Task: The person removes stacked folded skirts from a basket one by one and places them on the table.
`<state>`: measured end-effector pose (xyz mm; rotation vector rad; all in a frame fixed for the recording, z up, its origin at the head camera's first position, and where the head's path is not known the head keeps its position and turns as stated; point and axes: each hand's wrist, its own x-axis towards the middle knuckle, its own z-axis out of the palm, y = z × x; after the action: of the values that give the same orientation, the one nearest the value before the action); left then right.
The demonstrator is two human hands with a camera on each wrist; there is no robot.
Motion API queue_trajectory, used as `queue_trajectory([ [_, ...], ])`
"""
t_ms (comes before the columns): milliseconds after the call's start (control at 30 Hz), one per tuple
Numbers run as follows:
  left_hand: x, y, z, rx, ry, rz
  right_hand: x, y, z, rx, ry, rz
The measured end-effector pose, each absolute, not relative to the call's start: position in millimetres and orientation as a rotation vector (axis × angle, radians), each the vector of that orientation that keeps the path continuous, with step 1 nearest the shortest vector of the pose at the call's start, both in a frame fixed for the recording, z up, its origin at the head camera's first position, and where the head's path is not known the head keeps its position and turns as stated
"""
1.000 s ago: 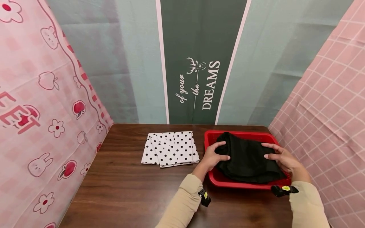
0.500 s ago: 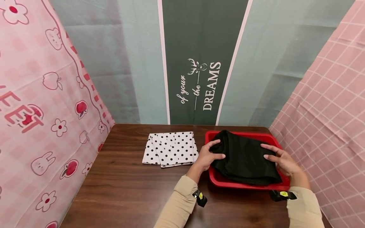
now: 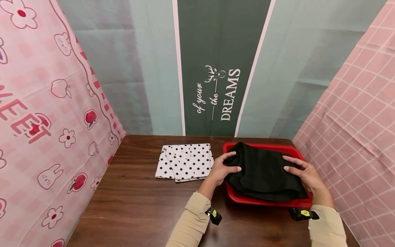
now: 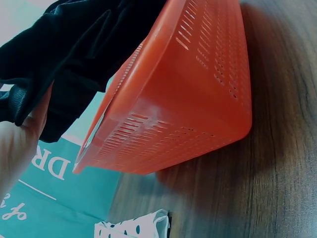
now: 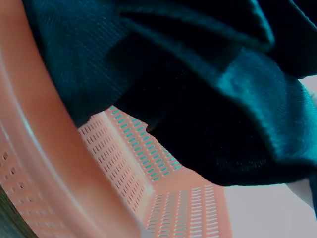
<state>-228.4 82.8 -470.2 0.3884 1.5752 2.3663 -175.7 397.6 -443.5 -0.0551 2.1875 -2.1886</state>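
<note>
A folded black cloth (image 3: 268,175) is held level over the red plastic basket (image 3: 287,150) at the right. My left hand (image 3: 218,171) grips its left end, thumb on top and the other fingers mostly hidden. At the opposite end, my right hand (image 3: 305,174) holds the cloth, thumb and index finger showing on top. In the left wrist view the black fabric (image 4: 84,44) sits above the basket's rim (image 4: 133,89). Loose folds of the cloth (image 5: 198,124) hang over the perforated basket (image 5: 54,153) in the right wrist view.
A folded white cloth with black dots (image 3: 188,163) lies on the wooden table (image 3: 135,192), left of the basket. Fabric curtains stand close behind the table and along both sides, with the pink grid curtain (image 3: 348,147) near my right arm.
Both hands have raised the black cloth a little and shifted it left relative to the basket. The dotted cloth stays put; the head view has turned slightly.
</note>
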Motion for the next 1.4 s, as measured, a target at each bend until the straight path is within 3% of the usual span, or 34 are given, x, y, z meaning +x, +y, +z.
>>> queue_trajectory([
  [667, -204.2, 29.8, -456.8, 0.345, 1.658, 2.373, -157.1, 341.6, -434.2, -0.159, 2.091, -2.327],
  [1400, -179.8, -45.1, -466.7, 0.222, 1.66, 2.483, -165.0, 264.5, -452.4, -0.137, 2.033, -2.381],
])
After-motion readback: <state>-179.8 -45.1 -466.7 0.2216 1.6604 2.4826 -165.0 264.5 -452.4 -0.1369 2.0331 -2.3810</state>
